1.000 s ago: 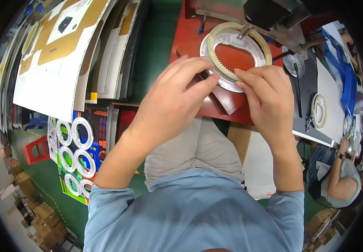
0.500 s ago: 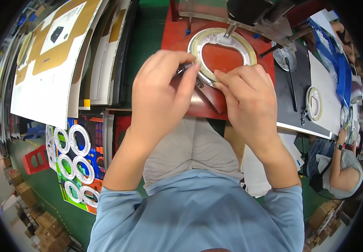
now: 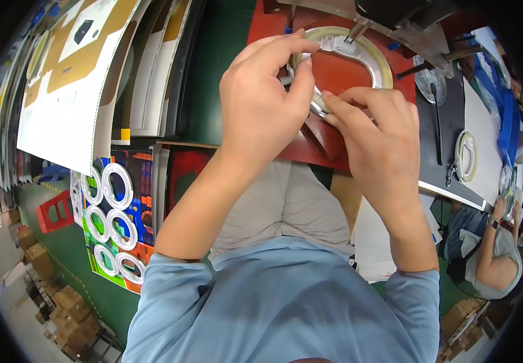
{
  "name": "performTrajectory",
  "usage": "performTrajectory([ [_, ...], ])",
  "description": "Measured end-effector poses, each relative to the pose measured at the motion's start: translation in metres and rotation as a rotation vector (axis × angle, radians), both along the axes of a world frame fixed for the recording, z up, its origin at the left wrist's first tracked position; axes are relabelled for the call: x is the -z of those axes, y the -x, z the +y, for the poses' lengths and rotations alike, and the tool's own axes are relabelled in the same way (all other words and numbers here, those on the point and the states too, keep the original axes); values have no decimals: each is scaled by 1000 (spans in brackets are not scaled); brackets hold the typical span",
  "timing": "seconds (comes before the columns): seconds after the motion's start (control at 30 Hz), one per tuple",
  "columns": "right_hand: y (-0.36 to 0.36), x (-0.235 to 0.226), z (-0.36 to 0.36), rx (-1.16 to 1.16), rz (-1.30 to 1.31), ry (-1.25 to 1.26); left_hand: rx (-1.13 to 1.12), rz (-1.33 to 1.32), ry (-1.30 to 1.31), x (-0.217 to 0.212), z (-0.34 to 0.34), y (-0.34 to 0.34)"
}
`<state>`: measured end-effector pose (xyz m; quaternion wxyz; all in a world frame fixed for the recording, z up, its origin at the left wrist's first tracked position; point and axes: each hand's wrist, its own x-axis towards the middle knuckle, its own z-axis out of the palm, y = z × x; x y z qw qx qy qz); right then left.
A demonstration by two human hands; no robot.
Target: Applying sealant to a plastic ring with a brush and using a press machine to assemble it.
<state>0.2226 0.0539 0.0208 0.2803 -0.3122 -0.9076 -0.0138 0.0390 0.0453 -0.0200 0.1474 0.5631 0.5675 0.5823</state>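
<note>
A white and pale-yellow ring (image 3: 384,60) lies on the red work surface under a machine head (image 3: 358,30) with a metal tip over its far part. My left hand (image 3: 267,91) is at the ring's left side, with its index fingertip by the upper left part and the thumb lower. Its fingers are curled, and a greyish metallic thing shows partly behind them; its kind is hidden. My right hand (image 3: 376,121) pinches the ring's near edge between thumb and fingers. A dark strip (image 3: 316,142) lies on the red surface between my hands.
Several white rings (image 3: 118,186) stand on a colourful printed board at lower left. Large printed sheets (image 3: 68,78) stand upright at the left. At right are a clear dish (image 3: 432,81) with a dark stick, another ring (image 3: 467,156) and a seated person (image 3: 496,263).
My left hand has moved up along the ring's left side, its index finger now at the upper left part. My right hand stays at the near edge. The whole view has shifted slightly.
</note>
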Motion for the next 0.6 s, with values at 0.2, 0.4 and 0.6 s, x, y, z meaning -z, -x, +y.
performTrajectory([
  [0.2, -10, 9, 17, 71, 128, -46, -5, 86, -20, -1, 3, 3],
  [0.4, 5, 18, 43, 195, 108, 217, -49, 132, -115, -4, 7, 4],
  [0.6, 4, 12, 48, 212, 11, 269, -66, 286, -175, -8, 6, 3],
])
